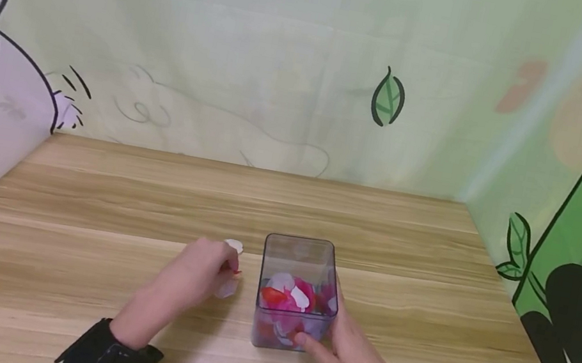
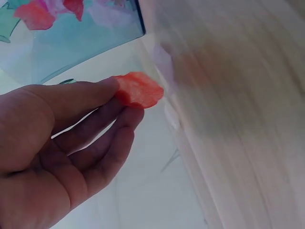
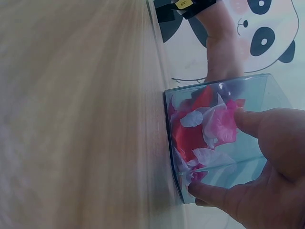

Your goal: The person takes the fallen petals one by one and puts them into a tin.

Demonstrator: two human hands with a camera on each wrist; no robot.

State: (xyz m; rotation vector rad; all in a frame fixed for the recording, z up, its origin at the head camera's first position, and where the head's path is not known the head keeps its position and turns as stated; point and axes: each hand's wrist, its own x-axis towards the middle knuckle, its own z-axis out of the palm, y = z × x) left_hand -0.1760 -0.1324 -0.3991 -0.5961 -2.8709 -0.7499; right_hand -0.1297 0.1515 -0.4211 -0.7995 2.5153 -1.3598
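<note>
My left hand (image 1: 199,270) pinches a red petal (image 2: 140,90) between thumb and fingertips, just left of a see-through plastic box (image 1: 301,258). Pink, red and white petals (image 2: 57,12) lie heaped in the lower part of this box. My right hand (image 1: 354,355) grips the box from its near right corner, with the thumb on the near wall; in the right wrist view its fingers (image 3: 214,194) spread over the clear side. One white petal (image 1: 235,245) rests on the table just beyond my left hand, and a pale petal (image 1: 227,289) shows beneath it.
The wood-grain table (image 1: 120,190) reaches back to an upright cloth (image 1: 263,73) printed with leaves and pandas. Printed panels also stand along the left and right sides. A black band (image 1: 105,353) wraps my left wrist.
</note>
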